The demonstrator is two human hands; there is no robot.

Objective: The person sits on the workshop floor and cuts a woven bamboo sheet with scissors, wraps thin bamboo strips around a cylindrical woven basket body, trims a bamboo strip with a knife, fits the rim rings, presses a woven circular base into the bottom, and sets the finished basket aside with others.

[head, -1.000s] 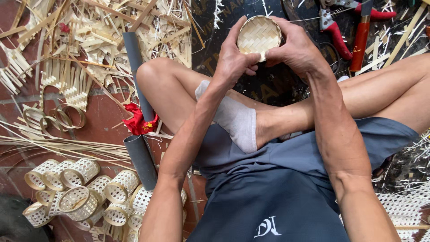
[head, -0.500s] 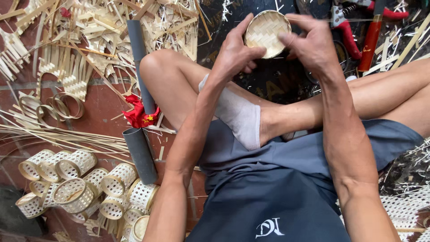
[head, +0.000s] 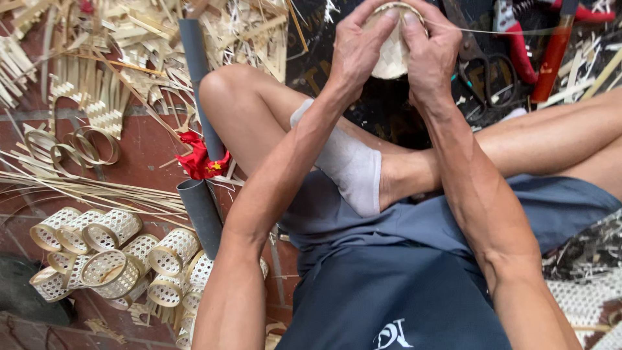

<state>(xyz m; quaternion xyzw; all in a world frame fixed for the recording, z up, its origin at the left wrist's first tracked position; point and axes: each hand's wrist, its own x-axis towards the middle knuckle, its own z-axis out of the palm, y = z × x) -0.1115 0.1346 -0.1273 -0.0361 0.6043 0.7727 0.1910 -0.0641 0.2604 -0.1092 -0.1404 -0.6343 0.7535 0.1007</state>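
Person seated cross-legged on a brick floor (head: 149, 155), viewed from above. Both hands raised at the top of the view, closed around 1 small round woven basket (head: 392, 55). Left hand (head: 357, 48) wraps the basket's left side, fingers curled over the rim; right hand (head: 431, 55) wraps the right side, thumb pressed on the woven surface. Basket sits between the 2 palms, above the knees, most of it hidden by fingers. A thin pale strip (head: 492, 30) runs from the basket toward the right. On the dark mat behind the hands: red-handled pliers (head: 515, 29), a red-handled tool (head: 554, 55), and dark scissors (head: 483, 68). A grey-socked foot (head: 350, 162) rests across the lap, above blue shorts (head: 402, 285). Left of the left knee, a grey tube (head: 201, 116) lies along the floor with a red cloth (head: 201, 162) beside it. Lower left: cluster of woven rings (head: 116, 253) stacked touching each other. Upper left: loose bamboo strips (head: 97, 52) scattered in a heap.
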